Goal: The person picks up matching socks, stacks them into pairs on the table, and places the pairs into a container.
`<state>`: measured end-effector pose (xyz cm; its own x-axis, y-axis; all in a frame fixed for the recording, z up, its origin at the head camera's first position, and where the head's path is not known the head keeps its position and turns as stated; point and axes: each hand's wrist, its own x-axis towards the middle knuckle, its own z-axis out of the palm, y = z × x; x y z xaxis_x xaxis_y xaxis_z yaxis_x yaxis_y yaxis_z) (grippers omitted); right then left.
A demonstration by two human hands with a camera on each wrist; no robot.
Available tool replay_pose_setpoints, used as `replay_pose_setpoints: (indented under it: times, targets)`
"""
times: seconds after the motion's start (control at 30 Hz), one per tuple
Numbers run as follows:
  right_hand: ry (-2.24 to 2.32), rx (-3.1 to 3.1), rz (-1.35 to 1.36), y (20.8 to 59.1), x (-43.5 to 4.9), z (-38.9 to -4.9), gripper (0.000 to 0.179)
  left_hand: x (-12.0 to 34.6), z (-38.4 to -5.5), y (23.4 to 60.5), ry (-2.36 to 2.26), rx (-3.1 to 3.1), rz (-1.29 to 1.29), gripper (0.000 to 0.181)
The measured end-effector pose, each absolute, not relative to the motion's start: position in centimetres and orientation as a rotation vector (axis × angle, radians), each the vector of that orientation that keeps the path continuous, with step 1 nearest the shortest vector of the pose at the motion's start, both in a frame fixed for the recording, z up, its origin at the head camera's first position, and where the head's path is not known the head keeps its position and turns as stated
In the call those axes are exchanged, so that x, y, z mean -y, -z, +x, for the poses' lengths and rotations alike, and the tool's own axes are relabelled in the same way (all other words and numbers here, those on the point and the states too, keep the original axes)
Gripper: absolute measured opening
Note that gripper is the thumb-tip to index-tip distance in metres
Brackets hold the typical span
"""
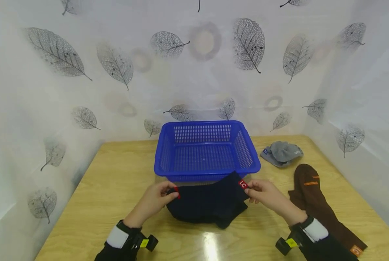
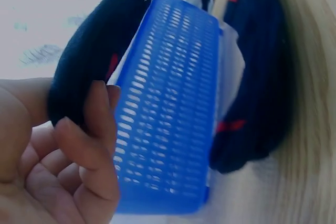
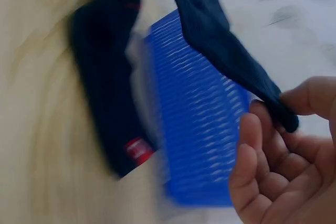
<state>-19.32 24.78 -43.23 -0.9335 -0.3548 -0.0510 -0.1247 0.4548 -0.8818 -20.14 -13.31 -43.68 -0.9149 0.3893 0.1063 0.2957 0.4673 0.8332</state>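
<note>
A dark navy sock [image 1: 225, 186] is stretched sideways between the two hands, in front of the basket. The left hand [image 1: 150, 203] pinches its toe end, by a red stripe, between thumb and fingers. At the other end, the right hand [image 1: 266, 195] pinches the cuff beside a red "LC" label [image 1: 243, 184]. A second dark sock [image 3: 102, 72] lies on the table below the held one, which partly covers it in the head view. Both wrist views show the held sock [image 2: 86, 45] raised, with a gap between it and the lower sock.
A blue plastic basket [image 1: 207, 174] with slotted walls stands at the table's back middle. To its right sits a bunched grey pair of socks [image 1: 281, 153]. Brown socks [image 1: 325, 210] lie along the right side, partly under the right forearm. Leaf-printed sheeting [image 1: 181, 83] surrounds the wooden table [image 1: 116, 170].
</note>
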Motion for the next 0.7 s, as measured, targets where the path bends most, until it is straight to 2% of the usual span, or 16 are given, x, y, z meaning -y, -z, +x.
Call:
replay_pose_setpoints:
  times: [0.23,0.7]
  targets:
    - [1.401,-2.408,-0.424,44.4,-24.6,-20.0,0.014,13.3,-21.3,45.3,-1.254,-2.705,0.597,0.007]
    - [1.284,-2.435,-0.380,45.7,-24.3,-20.2,0.014,12.7,-21.6,47.2,-1.183,-2.702,0.579,0.013]
